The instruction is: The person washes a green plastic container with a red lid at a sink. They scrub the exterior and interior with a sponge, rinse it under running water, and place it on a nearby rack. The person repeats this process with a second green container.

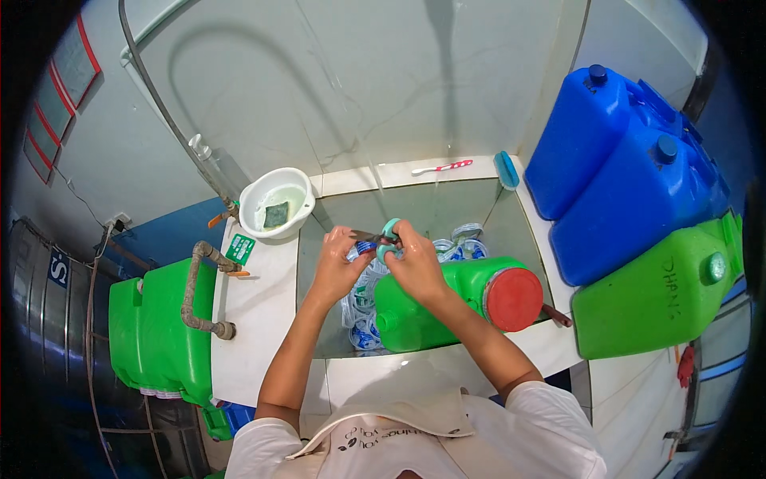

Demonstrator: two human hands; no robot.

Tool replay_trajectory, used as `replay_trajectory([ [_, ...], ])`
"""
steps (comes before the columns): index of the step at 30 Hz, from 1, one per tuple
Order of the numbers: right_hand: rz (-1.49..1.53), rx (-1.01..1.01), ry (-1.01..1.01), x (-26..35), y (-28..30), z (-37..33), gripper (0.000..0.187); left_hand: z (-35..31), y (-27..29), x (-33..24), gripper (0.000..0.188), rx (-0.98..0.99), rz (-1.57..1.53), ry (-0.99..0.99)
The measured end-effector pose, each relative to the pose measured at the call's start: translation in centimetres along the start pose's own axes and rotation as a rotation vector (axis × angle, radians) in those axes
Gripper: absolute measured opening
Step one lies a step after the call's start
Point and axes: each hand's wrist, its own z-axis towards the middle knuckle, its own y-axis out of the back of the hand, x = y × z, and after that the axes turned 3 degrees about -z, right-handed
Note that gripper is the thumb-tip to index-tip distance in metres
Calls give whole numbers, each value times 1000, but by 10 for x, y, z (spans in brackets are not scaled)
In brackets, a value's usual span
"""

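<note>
Scissors, one pair, metal-bladed with teal looped handles, are held above the sink. Of two hands, the right hand grips the handles; the left hand, fingers closed, pinches one small blue ribbed piece at the blades. Whether blade and piece touch cannot be told. Inside the sink, beneath the hands: one green plastic jug, lying over, with one round red lid at one end; numerous clear and blue plastic pieces, overlapping, not countable. To the sink's right: one green jerrycan, then two blue jerrycans, smooth moulded plastic, screw-capped. At the sink's far left corner, on the glossy white bench: one round white bowl containing one rectangular dark-green sponge. Along the sink's far ledge: one red-and-white toothbrush and one oblong teal brush.
</note>
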Motion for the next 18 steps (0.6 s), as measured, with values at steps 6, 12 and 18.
replay_trajectory([
  [6,417,1,-231,-32,-10,7,24,0,-4,11,20,-48,-62,23],
  [12,145,-107,-59,0,0,8,17,1,-8,13,19,-62,-110,26],
  [18,255,-78,-266,-31,-3,30,18,-4,-12,25,19,13,-436,100],
])
